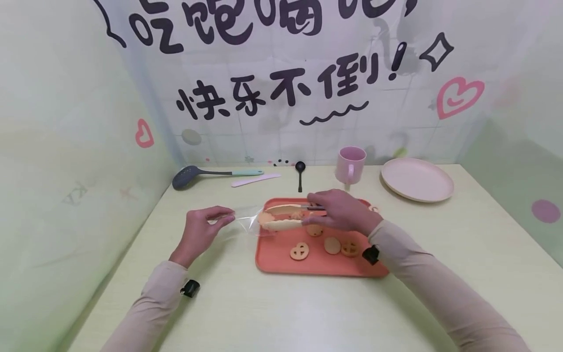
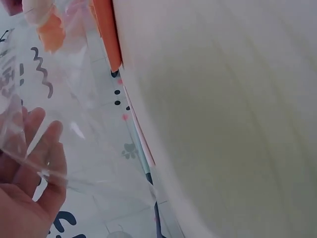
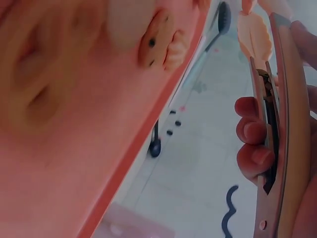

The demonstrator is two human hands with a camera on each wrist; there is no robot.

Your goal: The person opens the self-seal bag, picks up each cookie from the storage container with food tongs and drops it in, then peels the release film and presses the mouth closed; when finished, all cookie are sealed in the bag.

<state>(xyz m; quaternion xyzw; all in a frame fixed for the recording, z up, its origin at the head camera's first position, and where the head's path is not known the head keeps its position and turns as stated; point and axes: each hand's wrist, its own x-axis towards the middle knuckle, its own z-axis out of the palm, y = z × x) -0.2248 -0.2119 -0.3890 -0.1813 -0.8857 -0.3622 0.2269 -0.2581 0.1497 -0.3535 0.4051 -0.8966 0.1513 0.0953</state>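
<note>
My left hand (image 1: 204, 229) pinches the edge of a clear plastic bag (image 1: 249, 223) between thumb and fingers, left of the orange tray (image 1: 277, 265). Over the tray, my right hand (image 1: 342, 211) grips metal-handled tongs (image 1: 283, 225) with cream-coloured tips. An orange-tan cookie (image 1: 266, 218) sits between the tong tips, at the mouth of the bag. In the right wrist view, fingers curl round the tongs' handle (image 3: 294, 124). Below the tongs lie several cookies, among them a heart-shaped one (image 1: 299, 251), a round plain one (image 1: 332, 245) and a lattice one (image 1: 350, 248).
Along the back of the table lie a slotted spoon (image 1: 186, 177) with a mint handle, a lilac spreader (image 1: 256, 180) and a small black spoon (image 1: 300, 168). A pink mug (image 1: 350, 166) and a pale pink plate (image 1: 418, 179) stand at the back right.
</note>
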